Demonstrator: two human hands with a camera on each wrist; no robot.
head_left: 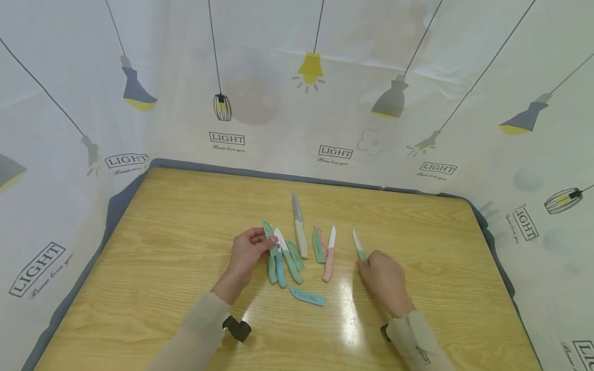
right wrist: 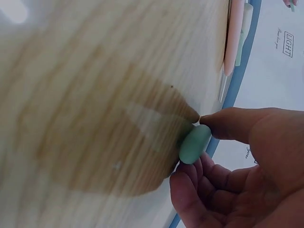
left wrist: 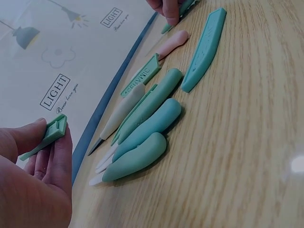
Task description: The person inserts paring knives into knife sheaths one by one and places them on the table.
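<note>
My left hand (head_left: 247, 253) pinches a green knife sheath (left wrist: 56, 132) between thumb and fingers, above the knives. At the right, my right hand (head_left: 385, 278) grips the green handle (right wrist: 195, 144) of a white-bladed knife (head_left: 357, 242), its blade pointing away from me. Nearest the left hand lie a green-handled knife (left wrist: 135, 156), a blue-handled knife (left wrist: 149, 128) and another green-handled knife (head_left: 293, 268), side by side. A green sheath (head_left: 295, 255) lies against that last knife. Between the hands rests a pink-handled knife (head_left: 329, 264), beside a green sheath (head_left: 319, 246) and a pink sheath (head_left: 323, 238).
A larger knife with a cream handle (head_left: 301, 239) and grey blade lies farther back. Closer to me is a blue sheath (head_left: 308, 297) marked with letters. The wooden table (head_left: 162, 268) is bordered by a lamp-patterned sheet (head_left: 278, 129) at the back and sides.
</note>
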